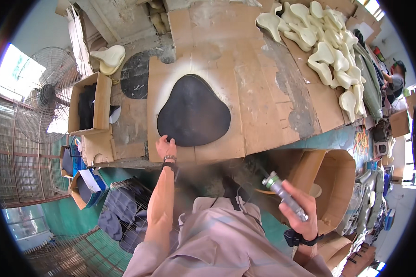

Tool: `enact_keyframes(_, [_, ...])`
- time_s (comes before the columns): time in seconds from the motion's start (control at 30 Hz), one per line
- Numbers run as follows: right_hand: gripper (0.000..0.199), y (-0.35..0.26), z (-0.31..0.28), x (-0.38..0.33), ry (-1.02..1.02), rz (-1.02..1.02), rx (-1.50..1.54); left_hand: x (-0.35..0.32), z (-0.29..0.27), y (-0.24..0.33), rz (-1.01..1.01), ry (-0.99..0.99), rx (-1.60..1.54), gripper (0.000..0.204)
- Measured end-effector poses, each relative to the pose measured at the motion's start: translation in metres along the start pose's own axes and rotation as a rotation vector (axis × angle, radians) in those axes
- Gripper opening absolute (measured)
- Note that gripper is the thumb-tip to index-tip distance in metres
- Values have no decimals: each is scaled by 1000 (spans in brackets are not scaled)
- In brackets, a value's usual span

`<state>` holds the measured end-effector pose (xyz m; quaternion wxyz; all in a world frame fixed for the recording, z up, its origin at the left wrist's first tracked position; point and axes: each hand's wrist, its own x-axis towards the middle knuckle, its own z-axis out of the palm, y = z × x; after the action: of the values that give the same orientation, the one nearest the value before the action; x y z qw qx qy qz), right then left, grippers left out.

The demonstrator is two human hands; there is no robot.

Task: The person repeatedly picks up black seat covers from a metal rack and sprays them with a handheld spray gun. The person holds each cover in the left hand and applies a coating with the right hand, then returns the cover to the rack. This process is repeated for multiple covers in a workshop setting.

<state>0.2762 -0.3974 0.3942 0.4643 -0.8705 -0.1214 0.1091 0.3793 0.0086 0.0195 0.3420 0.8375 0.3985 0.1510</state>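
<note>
A stack of black, saddle-shaped sheets (194, 111) lies on a cardboard sheet on the bench, with pale overspray around its far edge. At the stack's near left corner, my left hand (165, 147) pinches the edge between bent fingers and thumb. How many layers it holds I cannot tell. Away from the bench at the right, my right hand (301, 207) is wrapped round a metal spray gun (284, 196) with a green ring at its front end. A hose (263, 191) shows beside the gun.
Cream foam bicycle saddles (330, 55) are piled at the bench's far right; another pair (109, 59) lies far left. A cardboard box (90, 104) holds dark pieces. A large carton (330, 184) stands right, a wire fan (46, 94) left. Another person (395, 81) is far right.
</note>
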Motion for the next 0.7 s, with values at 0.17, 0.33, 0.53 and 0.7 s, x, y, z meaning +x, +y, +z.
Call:
enact_keyframes(0.17, [55,8,-9,-2,-99,-15,11,0,-9,8,88,-14,252,34])
enact_keyframes(0.33, [55,20,-4,11,82,-3,43,5,-4,12,110,48,109,35])
enact_keyframes(0.53, [62,49,-4,43,-135,-63,128,27,8,15,-846,-249,-1238,18])
enact_keyframes(0.7, [60,75,20,86,-265,-158,137,23,-3,59,-708,-497,-1320,12])
